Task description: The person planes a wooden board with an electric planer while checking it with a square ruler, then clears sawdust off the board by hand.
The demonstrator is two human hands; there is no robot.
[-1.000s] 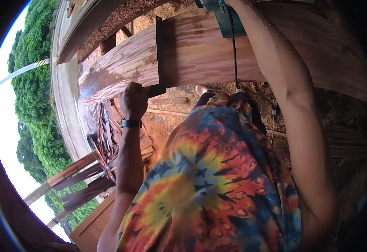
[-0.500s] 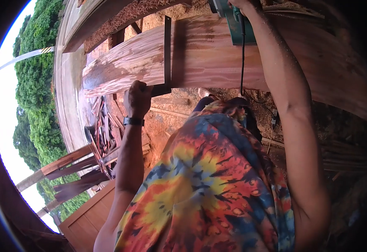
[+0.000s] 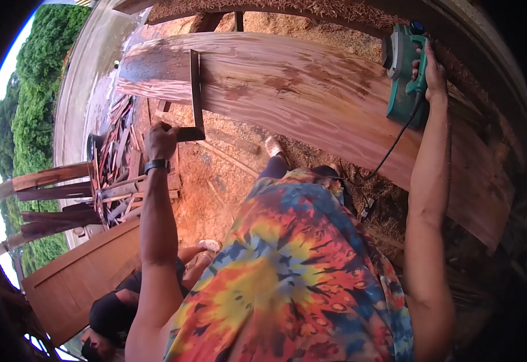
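Observation:
A long reddish wooden plank (image 3: 300,90) stretches across the view, its grain showing dark patches. My left hand (image 3: 161,142) is closed around the handle of a try square (image 3: 196,81), whose long blade lies across the plank near its left end. At the right, my right hand (image 3: 434,75) grips a green electric planer (image 3: 403,90) resting on the plank. The planer's black cord (image 3: 391,149) hangs down over the plank's near edge.
Wood shavings (image 3: 203,175) cover the ground. Scrap wood (image 3: 115,151) is heaped at left, near a brown wooden panel (image 3: 76,280). Another person (image 3: 115,314) is at lower left. A shavings-covered beam (image 3: 312,11) runs beyond the plank.
The view has swung, so the plank slants more. The square sits further left along the plank. The planer, mostly cut off before, now shows fully, and another person appears at lower left.

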